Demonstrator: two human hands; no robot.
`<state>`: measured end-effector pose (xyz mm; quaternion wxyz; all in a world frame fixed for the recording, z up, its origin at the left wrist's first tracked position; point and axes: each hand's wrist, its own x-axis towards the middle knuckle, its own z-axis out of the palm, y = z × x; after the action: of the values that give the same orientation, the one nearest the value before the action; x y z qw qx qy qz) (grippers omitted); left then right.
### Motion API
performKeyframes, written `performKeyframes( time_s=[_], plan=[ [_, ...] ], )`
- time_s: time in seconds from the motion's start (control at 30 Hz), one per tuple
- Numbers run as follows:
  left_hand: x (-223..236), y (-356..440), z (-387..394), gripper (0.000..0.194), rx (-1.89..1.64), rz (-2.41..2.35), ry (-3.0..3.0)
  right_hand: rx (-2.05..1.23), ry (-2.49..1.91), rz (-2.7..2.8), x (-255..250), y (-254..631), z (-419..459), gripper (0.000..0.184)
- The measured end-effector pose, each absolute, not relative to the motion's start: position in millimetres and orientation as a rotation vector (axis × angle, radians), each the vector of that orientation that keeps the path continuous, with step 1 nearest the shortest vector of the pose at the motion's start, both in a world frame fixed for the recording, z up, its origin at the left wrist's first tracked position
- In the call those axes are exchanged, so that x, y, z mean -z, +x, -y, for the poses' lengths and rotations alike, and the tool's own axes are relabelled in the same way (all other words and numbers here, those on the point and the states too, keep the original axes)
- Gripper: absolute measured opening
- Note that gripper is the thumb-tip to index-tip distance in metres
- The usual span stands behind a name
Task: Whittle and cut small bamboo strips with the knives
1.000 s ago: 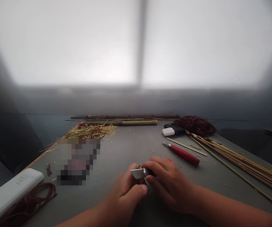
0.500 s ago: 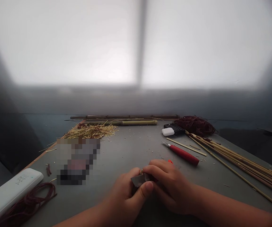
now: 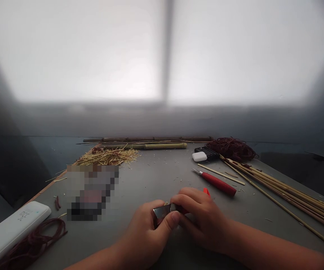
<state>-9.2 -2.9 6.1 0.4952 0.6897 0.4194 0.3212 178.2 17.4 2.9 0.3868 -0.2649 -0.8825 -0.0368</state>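
Note:
Near the front middle of the table my two hands are closed together. My right hand (image 3: 202, 215) grips a knife (image 3: 162, 212) whose broad shiny metal blade points left. An orange-red end, seemingly of its handle, sticks out behind that hand. My left hand (image 3: 152, 228) is curled beneath the blade, its thumb pressed near the blade's lower edge. A small pale tip of a bamboo strip (image 3: 166, 203) shows between the hands; the rest is hidden by fingers and blade. Right of the hands lies a red-handled awl-like tool (image 3: 218, 183).
Bamboo sticks (image 3: 285, 191) and a flat strip (image 3: 220, 174) lie at right. Behind are dark red cord (image 3: 232, 149), a white case (image 3: 199, 156) and a bamboo pole (image 3: 164, 146). Shavings (image 3: 111, 155), a blurred-out object (image 3: 94, 193), a white power bank (image 3: 18, 228) and cord (image 3: 35, 238) occupy the left.
The knife blade has tilted and now catches more light. More of the orange-red end shows behind my right hand. Both hands have shifted slightly left.

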Motion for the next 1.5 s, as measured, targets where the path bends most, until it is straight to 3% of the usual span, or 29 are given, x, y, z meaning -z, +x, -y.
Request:
performKeyframes(
  time_s=[0.67,0.93,1.5],
  plan=[
    [-12.0,-3.3,2.2,0.052,-0.815,-1.127,1.55,0.182,-0.704,2.211,-0.8,178.0,-17.1,0.012],
    [-0.9,-1.4,-0.7,0.069,-0.863,-1.191,1.375,0.117,-0.812,2.166,1.8,180.0,-19.3,0.01],
    [0.3,-12.8,-1.6,0.037,-0.773,-0.874,1.853,-0.042,-0.611,2.342,-0.9,180.8,-18.7,0.015]
  ],
)
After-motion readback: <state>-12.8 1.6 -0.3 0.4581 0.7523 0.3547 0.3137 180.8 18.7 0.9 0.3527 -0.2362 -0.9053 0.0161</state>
